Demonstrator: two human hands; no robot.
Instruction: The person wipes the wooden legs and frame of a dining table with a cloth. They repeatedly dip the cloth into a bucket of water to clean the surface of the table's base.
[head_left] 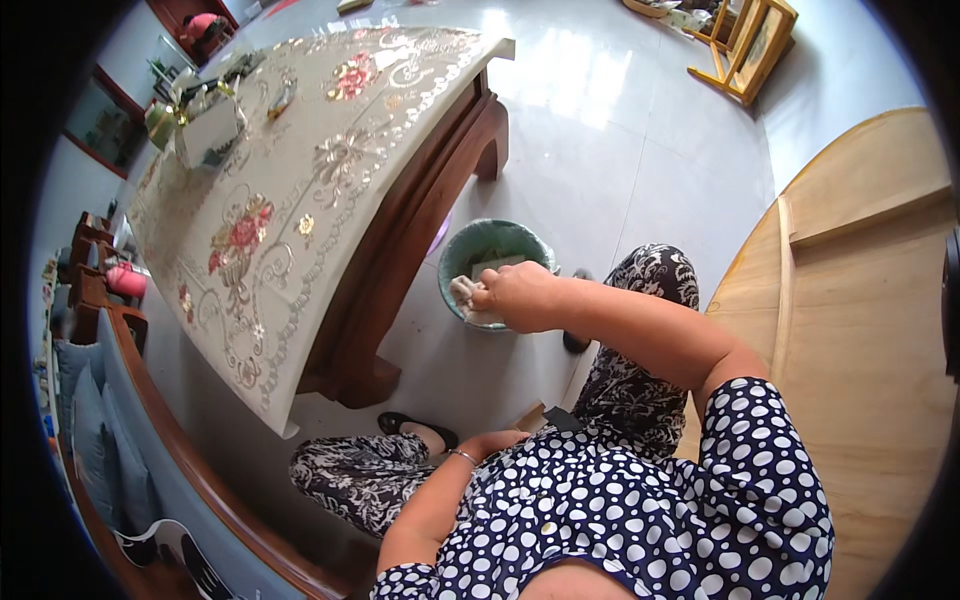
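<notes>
The person's right hand (525, 296) is closed around a crumpled whitish piece (465, 292), soft and cloth-like, holding it over the mouth of a round green bucket (457, 246), toward its near left side. The left hand (500, 442) lies low beside the lap, a bracelet (464, 456) at its wrist; its fingers are mostly hidden, so whether it grips anything cannot be told. The bucket stands on the pale grey floor (640, 180), between the person's patterned knees and just beside a dark wooden bench (418, 240). A cream cover (300, 150) with red flowers and silvery scrolls drapes the bench, and a white box (212, 137) sits toward its far left side. To the right is a large wooden panel (860, 330) with a curved edge; beyond it, a wooden chair (752, 50) lies tipped over. Blue cushions (95, 430) rest at the far left.
</notes>
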